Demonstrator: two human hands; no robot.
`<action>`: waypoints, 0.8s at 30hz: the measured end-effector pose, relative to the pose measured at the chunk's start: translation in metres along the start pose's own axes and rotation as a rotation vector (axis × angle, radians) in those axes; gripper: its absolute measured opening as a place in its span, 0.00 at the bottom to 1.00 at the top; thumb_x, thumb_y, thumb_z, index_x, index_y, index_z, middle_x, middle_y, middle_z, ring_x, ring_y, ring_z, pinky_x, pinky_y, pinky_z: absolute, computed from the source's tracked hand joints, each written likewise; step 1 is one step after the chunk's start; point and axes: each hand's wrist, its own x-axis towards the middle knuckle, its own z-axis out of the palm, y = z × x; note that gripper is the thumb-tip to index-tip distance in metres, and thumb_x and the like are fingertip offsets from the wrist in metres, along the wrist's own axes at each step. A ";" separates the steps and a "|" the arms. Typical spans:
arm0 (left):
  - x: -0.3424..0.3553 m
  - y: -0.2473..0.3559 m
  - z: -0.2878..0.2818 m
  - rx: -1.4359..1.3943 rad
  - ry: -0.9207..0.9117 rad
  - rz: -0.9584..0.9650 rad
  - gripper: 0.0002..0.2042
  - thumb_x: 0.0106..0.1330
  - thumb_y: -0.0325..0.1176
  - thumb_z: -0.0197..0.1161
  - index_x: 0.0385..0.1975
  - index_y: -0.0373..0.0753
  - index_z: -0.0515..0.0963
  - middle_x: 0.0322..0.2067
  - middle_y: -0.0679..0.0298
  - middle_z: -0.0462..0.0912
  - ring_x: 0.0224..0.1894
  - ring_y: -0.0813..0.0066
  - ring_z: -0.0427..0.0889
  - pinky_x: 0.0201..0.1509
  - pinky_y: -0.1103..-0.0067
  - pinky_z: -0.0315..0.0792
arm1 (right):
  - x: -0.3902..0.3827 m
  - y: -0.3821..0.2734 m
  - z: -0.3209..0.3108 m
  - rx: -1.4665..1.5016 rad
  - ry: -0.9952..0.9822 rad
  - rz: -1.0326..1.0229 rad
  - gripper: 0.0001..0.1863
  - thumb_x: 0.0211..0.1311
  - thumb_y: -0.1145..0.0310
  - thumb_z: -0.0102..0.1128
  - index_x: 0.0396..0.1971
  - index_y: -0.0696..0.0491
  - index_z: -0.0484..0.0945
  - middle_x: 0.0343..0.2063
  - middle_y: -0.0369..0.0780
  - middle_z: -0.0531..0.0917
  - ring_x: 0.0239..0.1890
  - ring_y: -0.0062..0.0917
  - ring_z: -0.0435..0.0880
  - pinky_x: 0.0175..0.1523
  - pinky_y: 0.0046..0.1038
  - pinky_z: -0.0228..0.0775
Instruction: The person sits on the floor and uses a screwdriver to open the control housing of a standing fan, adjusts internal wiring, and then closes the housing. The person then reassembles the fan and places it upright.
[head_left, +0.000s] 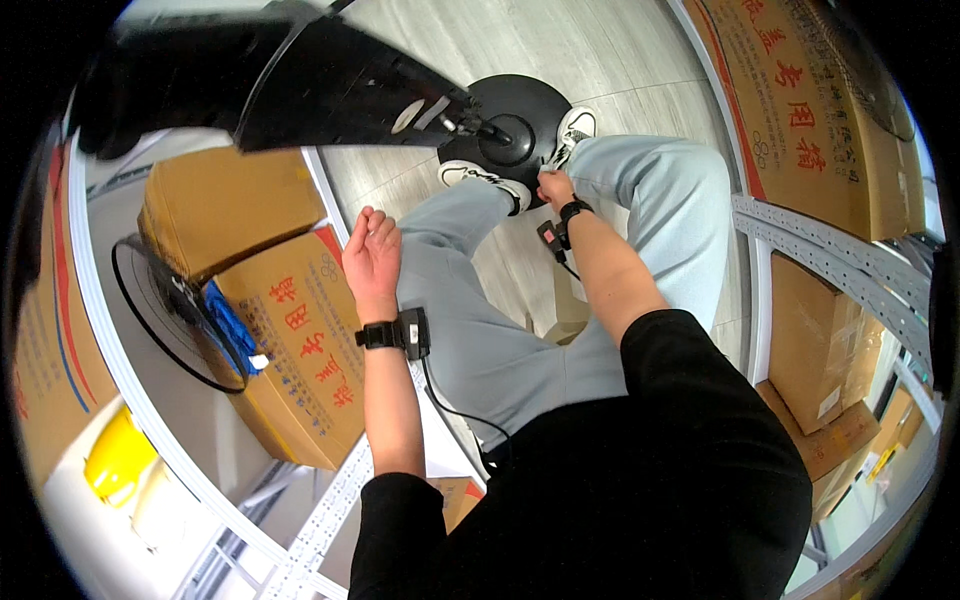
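Observation:
My right hand (556, 189) reaches down between my knees, close to a white-and-black shoe (577, 127) and the edge of a round black base (545, 95). Its fingers are closed in a pinch, and what they hold, if anything, is too small to make out. Above my left thigh, my left hand (374, 258) is palm up with loosely bent fingers, open and holding nothing. Each wrist wears a black strap with a small black box (415, 333), and a cable runs from it. A large black upright body (340, 85) rises from the round base.
Metal shelving with cardboard boxes (300, 350) stands on my left, next to a round wire fan grille (130, 310) and a yellow helmet-like thing (118, 458). More boxes (800, 120) fill the perforated metal rack (830, 240) on my right. The floor (400, 30) is grey wood-look.

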 end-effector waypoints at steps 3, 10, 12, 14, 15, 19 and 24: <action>-0.001 -0.003 -0.001 0.012 0.042 -0.005 0.08 0.78 0.28 0.43 0.44 0.31 0.70 0.30 0.64 0.66 0.28 0.77 0.63 0.32 0.80 0.60 | 0.007 0.020 0.017 -0.077 -0.007 0.036 0.19 0.57 0.64 0.59 0.39 0.66 0.78 0.28 0.51 0.85 0.29 0.40 0.86 0.36 0.37 0.76; 0.003 -0.007 0.008 0.039 0.065 -0.039 0.09 0.78 0.30 0.45 0.43 0.32 0.71 0.30 0.64 0.68 0.28 0.77 0.64 0.32 0.79 0.62 | 0.034 0.035 0.030 -0.237 0.131 0.088 0.29 0.60 0.60 0.57 0.52 0.69 0.70 0.47 0.58 0.82 0.47 0.52 0.83 0.55 0.46 0.73; 0.045 -0.020 0.029 0.061 -0.003 -0.154 0.09 0.78 0.30 0.45 0.43 0.32 0.71 0.30 0.64 0.68 0.28 0.77 0.64 0.32 0.79 0.61 | 0.078 0.024 0.000 -0.151 0.178 0.090 0.26 0.61 0.60 0.56 0.49 0.68 0.73 0.43 0.58 0.84 0.45 0.51 0.84 0.54 0.46 0.73; -0.003 -0.005 0.001 0.040 0.084 -0.050 0.09 0.78 0.30 0.45 0.44 0.32 0.71 0.30 0.64 0.68 0.28 0.77 0.64 0.32 0.79 0.61 | 0.027 0.030 0.030 -0.227 0.009 0.112 0.16 0.64 0.69 0.53 0.40 0.68 0.78 0.32 0.49 0.85 0.26 0.32 0.87 0.33 0.31 0.81; -0.001 -0.006 0.002 0.046 0.081 -0.053 0.09 0.78 0.30 0.45 0.44 0.32 0.71 0.29 0.64 0.68 0.28 0.77 0.64 0.32 0.79 0.61 | 0.025 0.029 0.028 -0.157 0.011 0.119 0.16 0.64 0.67 0.54 0.38 0.67 0.79 0.28 0.49 0.85 0.28 0.34 0.88 0.37 0.33 0.79; 0.006 -0.013 0.008 0.094 0.104 -0.055 0.09 0.78 0.30 0.46 0.44 0.32 0.72 0.30 0.64 0.69 0.27 0.77 0.64 0.32 0.80 0.61 | 0.026 0.022 0.019 -0.028 0.048 0.130 0.18 0.64 0.62 0.53 0.34 0.64 0.81 0.23 0.50 0.86 0.26 0.35 0.88 0.42 0.34 0.78; 0.027 -0.020 0.020 0.156 0.017 -0.110 0.09 0.78 0.30 0.46 0.44 0.30 0.71 0.30 0.64 0.69 0.28 0.78 0.64 0.32 0.80 0.62 | 0.019 0.022 0.016 -0.108 0.059 0.014 0.23 0.61 0.57 0.54 0.37 0.67 0.80 0.23 0.49 0.86 0.32 0.38 0.88 0.46 0.36 0.78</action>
